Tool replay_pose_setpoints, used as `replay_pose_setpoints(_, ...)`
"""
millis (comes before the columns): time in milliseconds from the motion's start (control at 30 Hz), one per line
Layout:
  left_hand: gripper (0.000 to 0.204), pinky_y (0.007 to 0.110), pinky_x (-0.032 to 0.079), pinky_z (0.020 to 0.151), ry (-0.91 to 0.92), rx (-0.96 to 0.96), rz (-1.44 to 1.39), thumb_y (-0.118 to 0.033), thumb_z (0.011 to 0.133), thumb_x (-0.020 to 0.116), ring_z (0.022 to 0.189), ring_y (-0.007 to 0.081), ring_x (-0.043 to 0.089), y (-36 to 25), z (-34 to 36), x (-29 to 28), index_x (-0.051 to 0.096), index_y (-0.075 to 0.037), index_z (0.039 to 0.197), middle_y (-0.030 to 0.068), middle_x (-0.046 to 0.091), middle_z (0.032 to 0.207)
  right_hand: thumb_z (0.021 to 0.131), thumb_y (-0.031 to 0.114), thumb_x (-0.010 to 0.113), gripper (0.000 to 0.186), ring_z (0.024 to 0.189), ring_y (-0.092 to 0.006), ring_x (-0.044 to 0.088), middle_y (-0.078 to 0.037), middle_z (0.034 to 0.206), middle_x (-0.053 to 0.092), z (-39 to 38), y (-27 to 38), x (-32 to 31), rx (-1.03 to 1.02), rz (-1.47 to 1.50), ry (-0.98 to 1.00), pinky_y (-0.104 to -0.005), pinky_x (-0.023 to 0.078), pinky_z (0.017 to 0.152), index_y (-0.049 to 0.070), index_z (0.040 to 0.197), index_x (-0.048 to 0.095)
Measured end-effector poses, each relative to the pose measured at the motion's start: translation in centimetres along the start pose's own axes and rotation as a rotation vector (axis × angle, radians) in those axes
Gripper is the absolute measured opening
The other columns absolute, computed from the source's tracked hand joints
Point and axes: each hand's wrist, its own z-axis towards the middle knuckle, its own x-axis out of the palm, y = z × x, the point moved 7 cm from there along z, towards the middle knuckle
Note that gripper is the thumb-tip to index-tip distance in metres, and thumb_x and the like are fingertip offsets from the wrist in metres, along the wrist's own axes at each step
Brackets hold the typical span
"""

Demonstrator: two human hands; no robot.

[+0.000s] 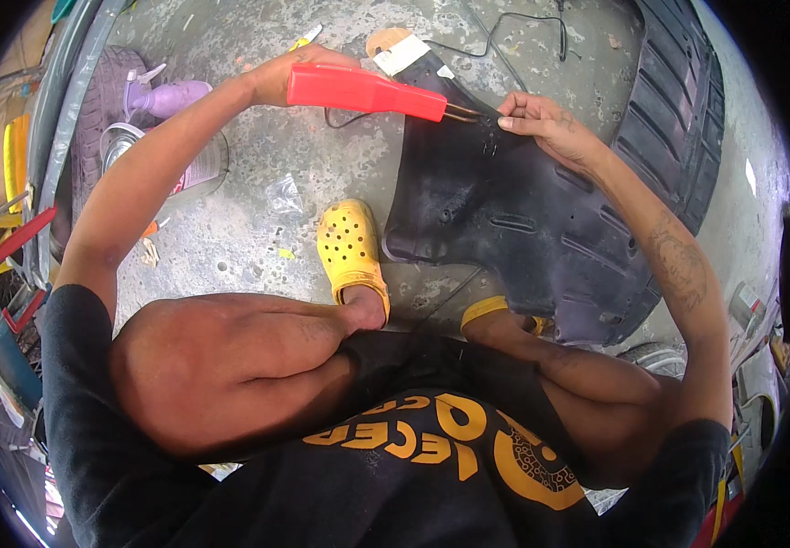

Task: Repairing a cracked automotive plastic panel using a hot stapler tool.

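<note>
My left hand (308,68) is closed around a red hot stapler gun (358,91), its body pointing to the right. Two thin metal prongs (461,113) at its front reach the upper corner of a black plastic panel (468,192). Just right of the prong tips, my right hand (546,128) pinches the panel's edge between thumb and forefinger, the other fingers curled. Small marks (489,139) show on the panel below the tips. Whether the prongs touch the plastic I cannot tell.
A yellow clog (347,242) on my foot stands left of the panel. Further left are a purple spray bottle (166,97), a metal can (198,169) and a tyre (102,100). A ribbed black piece (664,119) curves along the right. A black cord (491,36) crosses the concrete floor.
</note>
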Motion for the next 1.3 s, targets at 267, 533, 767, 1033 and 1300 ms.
replay_pose_setpoints(267,0.040,0.042,0.049,0.089,0.016,-0.018,-0.098,-0.020,0.085,0.068,0.103,0.0365,0.062,0.4,0.1,0.2,0.060,-0.005,0.121,0.0148,0.066,0.110,0.092,0.016,0.066,0.019,0.092,-0.0077,0.057,0.000,0.097,0.063,0.1,-0.1,0.0,0.004,0.010,-0.005,-0.0234,0.042,0.087,0.005,0.105,0.058)
replay_pose_setpoints(533,0.029,0.040,0.048,0.077,-0.068,0.027,-0.152,-0.018,0.079,0.071,0.084,0.0359,0.059,-0.4,0.3,0.1,0.059,-0.003,0.100,0.0131,0.060,0.086,0.092,0.017,0.066,0.019,0.093,-0.0077,0.057,0.000,0.097,0.063,0.0,-0.2,0.0,0.011,0.024,0.005,-0.0232,0.042,0.088,0.005,0.105,0.058)
replay_pose_setpoints(767,0.030,0.040,0.048,0.078,-0.136,0.107,-0.050,-0.016,0.078,0.073,0.087,0.0366,0.061,-0.6,-0.1,-0.2,0.059,-0.003,0.103,0.0130,0.062,0.090,0.092,0.017,0.067,0.019,0.093,-0.0071,0.056,0.001,0.097,0.062,0.1,-0.3,-0.1,0.007,0.019,-0.002,-0.0226,0.041,0.087,0.005,0.105,0.058)
replay_pose_setpoints(1033,0.038,0.041,0.050,0.084,-0.073,0.096,-0.090,-0.019,0.082,0.072,0.096,0.0357,0.063,-0.2,0.0,0.2,0.060,-0.005,0.115,0.0137,0.067,0.101,0.092,0.017,0.067,0.018,0.093,-0.0072,0.055,0.001,0.096,0.062,0.2,-0.4,-0.1,0.008,0.014,0.008,-0.0227,0.039,0.088,0.006,0.104,0.058)
replay_pose_setpoints(1300,0.029,0.039,0.050,0.085,-0.052,0.044,-0.119,-0.005,0.081,0.065,0.094,0.0326,0.064,-0.7,0.4,0.1,0.061,-0.001,0.109,0.0141,0.067,0.097,0.092,0.017,0.067,0.018,0.094,-0.0068,0.055,0.001,0.097,0.062,0.0,-0.4,-0.1,0.018,0.016,0.013,-0.0226,0.039,0.088,0.006,0.103,0.058)
